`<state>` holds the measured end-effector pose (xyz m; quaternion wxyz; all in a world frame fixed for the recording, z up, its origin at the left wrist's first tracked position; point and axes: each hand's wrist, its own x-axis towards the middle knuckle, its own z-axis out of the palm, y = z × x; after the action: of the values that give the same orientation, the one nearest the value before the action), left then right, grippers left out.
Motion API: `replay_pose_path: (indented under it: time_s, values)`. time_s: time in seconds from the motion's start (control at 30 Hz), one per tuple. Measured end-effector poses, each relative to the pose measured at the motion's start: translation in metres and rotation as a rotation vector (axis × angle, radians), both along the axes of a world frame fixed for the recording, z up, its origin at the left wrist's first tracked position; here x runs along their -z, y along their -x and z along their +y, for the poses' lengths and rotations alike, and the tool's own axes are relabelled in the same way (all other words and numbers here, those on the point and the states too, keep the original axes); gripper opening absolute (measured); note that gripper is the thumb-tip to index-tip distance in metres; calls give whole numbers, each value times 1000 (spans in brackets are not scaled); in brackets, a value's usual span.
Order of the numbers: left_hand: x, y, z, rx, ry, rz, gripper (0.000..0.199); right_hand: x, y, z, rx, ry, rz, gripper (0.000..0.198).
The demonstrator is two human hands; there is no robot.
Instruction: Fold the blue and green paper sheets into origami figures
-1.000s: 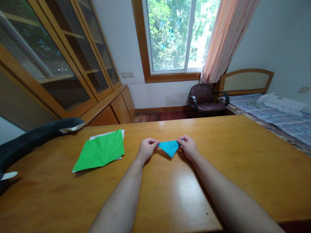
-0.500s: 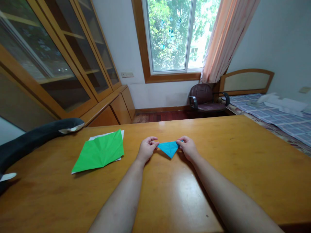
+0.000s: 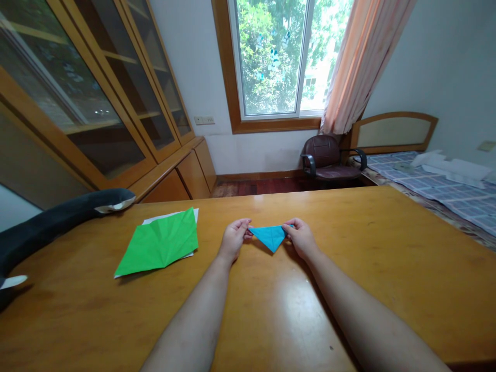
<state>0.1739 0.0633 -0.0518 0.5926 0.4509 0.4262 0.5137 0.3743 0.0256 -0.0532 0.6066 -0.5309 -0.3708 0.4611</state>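
Note:
A small blue folded paper (image 3: 271,237) forms a triangle with its point toward me and a crease down its middle. My left hand (image 3: 234,239) pinches its left corner between thumb and fingers. At the right corner, my right hand (image 3: 301,236) grips the paper the same way. The long edge runs between both hands, just over the wooden table (image 3: 256,320). Its corner tips are partly hidden by my fingers.
Left of my hands lies a creased green paper sheet (image 3: 160,245) on top of white sheets. A dark plush toy (image 3: 62,217) rests along the table's left side. Beyond the far edge stand a brown armchair (image 3: 329,157) and a bed (image 3: 437,175).
My left thumb and fingers have shifted slightly at the left corner, and more of that tip shows. My right hand and the blue paper stay almost still.

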Motion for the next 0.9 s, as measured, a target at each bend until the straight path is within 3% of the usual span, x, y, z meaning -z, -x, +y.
replay_pose_path:
  time_s: [0.3,0.53,0.7,0.9]
  values:
    - [0,0,-4,119,-1,88,35,1,-1,0,-23,-10,36,36]
    - [0,0,-5,90,-43,137,31,0,0,-1,-41,-16,86,38]
    - [-3,-5,-10,31,-83,133,30,-1,0,-2,-143,-12,134,38]
    - [-1,-10,-14,103,-144,166,23,3,0,-1,-137,-18,109,36]
